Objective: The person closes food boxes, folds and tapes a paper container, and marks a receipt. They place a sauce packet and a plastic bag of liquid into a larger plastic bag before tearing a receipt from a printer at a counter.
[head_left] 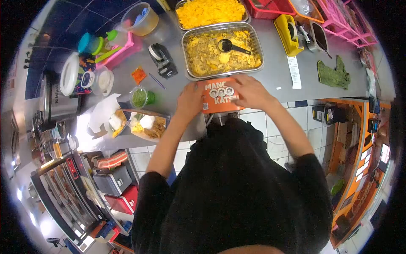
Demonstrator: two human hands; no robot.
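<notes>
An orange takeaway box (pixel 211 106) with white lettering sits at the front edge of the steel counter, its printed face up. My left hand (pixel 190 100) grips its left side, fingers curled against the edge. Over the upper right corner lies my right hand (pixel 253 91), its fingers closed on the box and covering part of the lettering. Just behind it stands a metal tray (pixel 185 59) of yellow food with a black ladle (pixel 233 46) in it. To the left are two opened food boxes, one with white and brown food (pixel 148 125), and a green-filled cup (pixel 141 97).
A second tray of yellow food (pixel 211 13) stands at the back. Tape dispensers (pixel 162 61) (pixel 289 36), a paper slip (pixel 294 73) and a green glove (pixel 333 73) lie on the counter. A display case (pixel 63 199) is at lower left.
</notes>
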